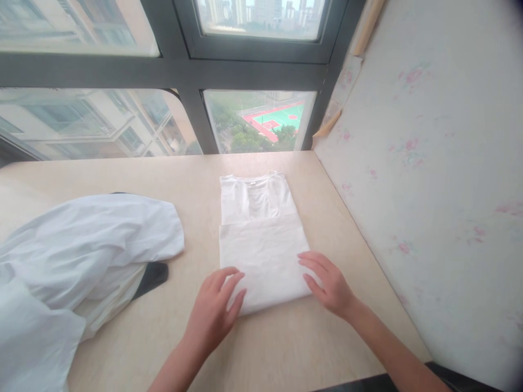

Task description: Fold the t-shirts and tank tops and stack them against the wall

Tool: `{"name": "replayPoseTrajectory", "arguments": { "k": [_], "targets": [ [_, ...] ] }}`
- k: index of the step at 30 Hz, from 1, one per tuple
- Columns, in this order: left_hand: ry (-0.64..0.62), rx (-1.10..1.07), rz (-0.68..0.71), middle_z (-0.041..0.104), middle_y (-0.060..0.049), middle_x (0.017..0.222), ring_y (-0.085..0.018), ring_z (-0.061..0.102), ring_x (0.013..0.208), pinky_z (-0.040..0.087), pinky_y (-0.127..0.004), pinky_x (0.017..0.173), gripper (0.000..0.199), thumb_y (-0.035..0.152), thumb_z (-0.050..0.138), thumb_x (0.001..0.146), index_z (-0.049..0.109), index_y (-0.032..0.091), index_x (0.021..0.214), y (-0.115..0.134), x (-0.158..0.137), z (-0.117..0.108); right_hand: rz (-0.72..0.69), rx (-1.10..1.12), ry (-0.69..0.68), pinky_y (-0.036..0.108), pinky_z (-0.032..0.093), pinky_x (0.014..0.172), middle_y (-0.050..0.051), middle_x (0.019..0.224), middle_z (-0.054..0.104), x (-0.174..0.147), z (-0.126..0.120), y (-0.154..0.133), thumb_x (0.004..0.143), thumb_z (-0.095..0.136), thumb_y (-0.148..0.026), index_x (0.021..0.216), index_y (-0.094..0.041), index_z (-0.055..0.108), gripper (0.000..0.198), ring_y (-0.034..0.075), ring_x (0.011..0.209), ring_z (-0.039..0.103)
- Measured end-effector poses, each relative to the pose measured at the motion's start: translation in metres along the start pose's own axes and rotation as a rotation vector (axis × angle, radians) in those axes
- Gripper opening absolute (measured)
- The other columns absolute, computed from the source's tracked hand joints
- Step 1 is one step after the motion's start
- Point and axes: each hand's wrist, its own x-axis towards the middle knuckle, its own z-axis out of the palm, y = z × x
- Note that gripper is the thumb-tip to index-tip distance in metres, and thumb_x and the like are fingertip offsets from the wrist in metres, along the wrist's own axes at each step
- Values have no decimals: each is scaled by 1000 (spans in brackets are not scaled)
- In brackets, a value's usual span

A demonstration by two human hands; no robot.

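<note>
A white shirt [261, 247] lies partly folded on the pale wooden surface, its lower part turned up over the front and its neckline at the far end toward the window. My left hand [216, 305] is at the shirt's near left corner, fingers loosely curved and apart, with the fingertips over the cloth. On the opposite side, my right hand [327, 280] rests by the near right edge, its fingers spread over the fabric. Neither hand grips the cloth.
A loose heap of white clothes [102, 239] lies to the left, with a dark piece [153, 277] poking out beneath. Dark window frames [180, 71] border the surface at the back. A flowered wall [433, 179] with peeling paper rises along the right.
</note>
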Motion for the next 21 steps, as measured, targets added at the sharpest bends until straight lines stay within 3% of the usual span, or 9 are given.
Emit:
{"name": "replayPoseTrajectory", "arguments": {
  "k": [3,5,10,15,18,21],
  "targets": [
    [-141,141,190,48,-11,150,-29,43,137,30,-45,113,55,42,56,92,48,23,144,13,-29,1,-94,-168,-252,51,38,114,12,154,41,-33,-1,-13,95,51,-33,146,-20,45,53,29,145,34],
    [-180,232,239,38,-11,157,-31,34,144,20,-46,118,70,54,54,91,38,23,152,15,-41,4,-91,-275,-328,55,32,117,12,160,32,-45,1,-14,95,52,-40,152,-19,37,62,30,148,26],
    [-177,304,231,34,-11,160,-31,31,145,16,-45,119,79,63,49,89,32,23,155,18,-54,5,-81,-336,-326,55,25,120,11,162,26,-58,1,-14,95,52,-43,156,-19,29,69,29,150,21],
    [-177,340,300,40,-11,157,-32,35,143,10,-47,120,92,80,45,80,38,23,152,31,-77,-3,-97,-327,-338,54,25,119,11,161,27,-82,-7,-31,94,54,-45,156,-21,29,72,30,150,23],
    [-131,341,377,48,-9,151,-29,41,140,11,-46,122,87,81,43,80,47,25,147,37,-100,-7,-111,-337,-331,54,28,118,12,160,29,-108,-12,-47,91,56,-50,156,-19,31,76,32,148,26],
    [-83,329,456,58,-4,143,-23,50,133,22,-38,121,60,61,51,91,55,27,140,45,-124,-11,-159,-377,-265,53,35,115,14,155,38,-135,-12,-63,87,59,-51,151,-16,42,74,34,144,35]
  ]
}}
